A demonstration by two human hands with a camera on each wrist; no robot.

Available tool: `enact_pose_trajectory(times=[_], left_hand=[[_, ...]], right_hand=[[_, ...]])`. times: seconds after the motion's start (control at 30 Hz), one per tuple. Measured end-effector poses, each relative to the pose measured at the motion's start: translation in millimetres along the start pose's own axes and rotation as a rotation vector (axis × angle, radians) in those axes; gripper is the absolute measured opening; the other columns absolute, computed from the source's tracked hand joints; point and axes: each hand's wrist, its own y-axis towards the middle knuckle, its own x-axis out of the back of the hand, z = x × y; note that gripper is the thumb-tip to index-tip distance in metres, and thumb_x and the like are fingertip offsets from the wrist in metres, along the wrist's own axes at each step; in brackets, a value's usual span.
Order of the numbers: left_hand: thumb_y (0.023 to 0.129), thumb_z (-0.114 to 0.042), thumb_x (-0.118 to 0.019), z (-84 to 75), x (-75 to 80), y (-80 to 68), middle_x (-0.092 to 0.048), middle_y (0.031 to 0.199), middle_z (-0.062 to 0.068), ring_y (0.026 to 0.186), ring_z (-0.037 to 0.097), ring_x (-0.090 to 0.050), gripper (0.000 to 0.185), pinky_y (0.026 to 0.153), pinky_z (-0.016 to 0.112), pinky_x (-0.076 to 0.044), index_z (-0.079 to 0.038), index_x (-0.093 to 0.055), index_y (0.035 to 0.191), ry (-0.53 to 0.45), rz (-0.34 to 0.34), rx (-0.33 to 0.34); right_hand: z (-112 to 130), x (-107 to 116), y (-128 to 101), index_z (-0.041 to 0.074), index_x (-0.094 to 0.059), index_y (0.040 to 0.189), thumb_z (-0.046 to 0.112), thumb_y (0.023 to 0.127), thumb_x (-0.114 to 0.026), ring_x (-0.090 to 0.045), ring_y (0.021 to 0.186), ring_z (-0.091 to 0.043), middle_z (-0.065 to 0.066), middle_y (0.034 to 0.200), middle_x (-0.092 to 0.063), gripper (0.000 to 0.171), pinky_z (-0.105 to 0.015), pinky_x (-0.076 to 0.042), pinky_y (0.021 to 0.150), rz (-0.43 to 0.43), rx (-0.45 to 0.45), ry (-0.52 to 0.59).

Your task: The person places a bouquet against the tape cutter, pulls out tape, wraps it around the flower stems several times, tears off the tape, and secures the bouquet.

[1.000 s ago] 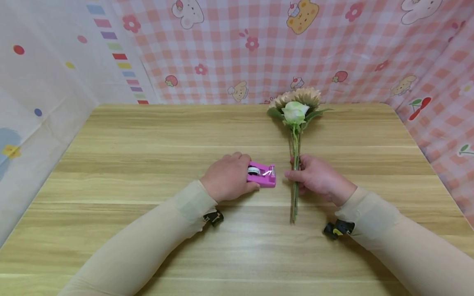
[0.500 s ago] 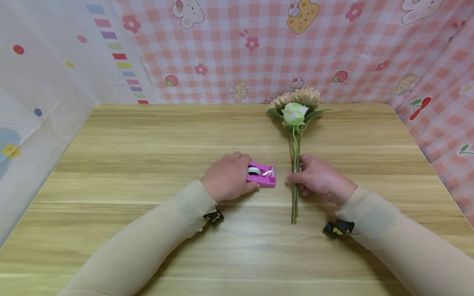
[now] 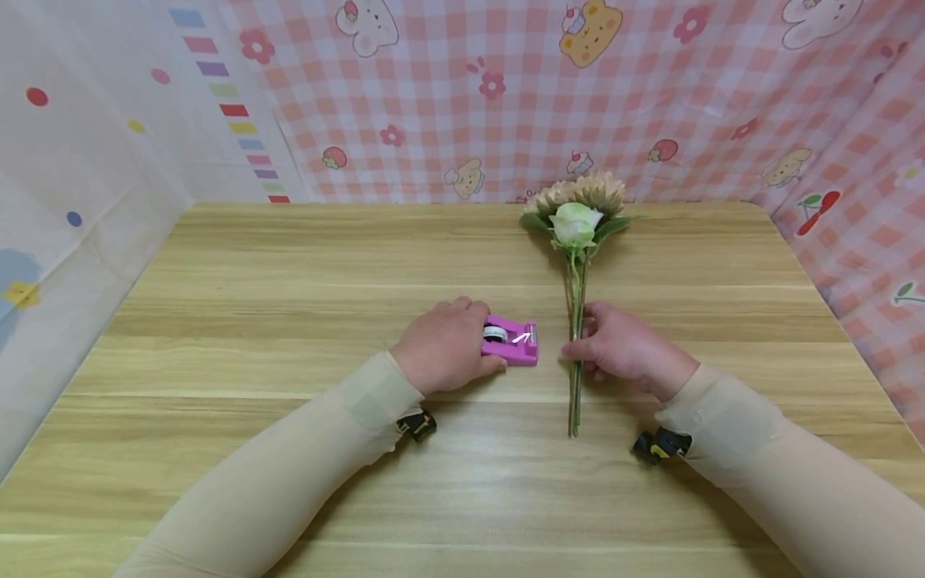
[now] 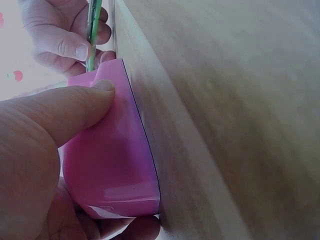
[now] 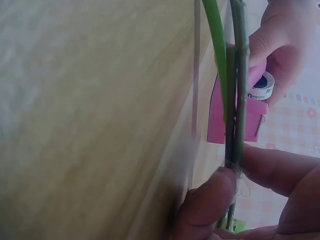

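On the wooden counter (image 3: 289,265), your right hand (image 3: 625,349) is pinching the flower bunch (image 3: 576,241) by its stems, while your left hand (image 3: 444,345) is gripping the pink tape dispenser (image 3: 515,343) just beside them.

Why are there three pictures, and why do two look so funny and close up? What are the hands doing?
A person wears three small cameras. One sits on the head and looks down at a wooden table. The other two sit on the wrists, so they see each hand from very near and sideways.

The left hand grips a pink tape dispenser that rests on the table. The left wrist picture shows its smooth pink side under the thumb.

The right hand pinches the green stems of a small bunch of flowers that lies flat on the table. The right wrist picture shows those stems between the fingers.
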Motion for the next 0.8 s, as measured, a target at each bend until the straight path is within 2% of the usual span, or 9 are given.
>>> enact_pose_trajectory(times=[0.1,0.3,0.4,0.47,0.57,0.7,0.8], left_hand=[[0.095,-0.063,-0.068,0.0,-0.5,0.4,-0.062,0.119,0.004,0.098,0.018,-0.057,0.072,0.092,0.037,-0.055,-0.007,-0.056,0.139,-0.004,0.002,0.001],[0.095,-0.063,-0.069,0.6,-0.7,0.5,-0.062,0.118,0.004,0.097,0.019,-0.057,0.073,0.091,0.037,-0.055,-0.006,-0.056,0.139,-0.018,0.008,0.005],[0.095,-0.063,-0.069,1.6,-0.8,0.7,-0.062,0.118,0.004,0.097,0.019,-0.058,0.073,0.091,0.037,-0.055,-0.006,-0.056,0.139,-0.023,0.006,0.005],[0.095,-0.063,-0.069,2.5,-1.4,1.4,-0.062,0.118,0.004,0.097,0.019,-0.058,0.074,0.091,0.037,-0.055,-0.006,-0.056,0.140,-0.021,0.004,0.005],[0.095,-0.063,-0.068,4.4,-3.6,1.9,-0.062,0.118,0.004,0.097,0.018,-0.058,0.074,0.091,0.037,-0.055,-0.006,-0.056,0.140,-0.018,0.004,0.004],[0.095,-0.065,-0.067,7.0,-5.9,1.8,-0.063,0.120,0.004,0.099,0.018,-0.058,0.077,0.093,0.037,-0.054,-0.006,-0.054,0.143,-0.021,0.006,-0.006],[0.095,-0.067,-0.065,9.4,-6.1,0.1,-0.062,0.130,0.009,0.112,0.023,-0.060,0.086,0.104,0.041,-0.052,-0.005,-0.046,0.153,-0.038,0.008,-0.023]], right_hand=[[1,1,0,-0.008,-0.027,0.156,0.013,0.098,-0.070,-0.059,0.081,-0.019,-0.012,0.101,-0.059,0.075,-0.032,-0.056,0.067,0.005,-0.019,0.002],[1,3,-2,-0.011,-0.019,0.161,0.017,0.100,-0.069,-0.062,0.085,-0.021,-0.017,0.108,-0.062,0.084,-0.034,-0.058,0.071,-0.008,0.003,-0.042],[1,2,-3,-0.011,-0.019,0.161,0.024,0.100,-0.069,-0.066,0.103,-0.033,-0.028,0.127,-0.062,0.086,-0.045,-0.059,0.089,-0.046,0.028,-0.098],[3,2,-4,-0.010,-0.020,0.161,0.028,0.100,-0.069,-0.062,0.122,-0.044,-0.033,0.142,-0.055,0.087,-0.054,-0.054,0.104,-0.072,0.045,-0.133],[5,1,-6,-0.008,-0.019,0.163,0.032,0.101,-0.068,-0.044,0.144,-0.053,-0.036,0.160,-0.037,0.088,-0.063,-0.040,0.118,-0.114,0.068,-0.150],[7,-1,-9,-0.006,-0.018,0.164,0.030,0.103,-0.066,-0.034,0.149,-0.056,-0.036,0.166,-0.024,0.085,-0.066,-0.034,0.120,-0.174,0.120,-0.123],[9,-2,-11,-0.005,-0.024,0.163,0.029,0.104,-0.064,-0.034,0.149,-0.056,-0.035,0.166,-0.025,0.078,-0.066,-0.032,0.121,-0.232,0.178,-0.137]])
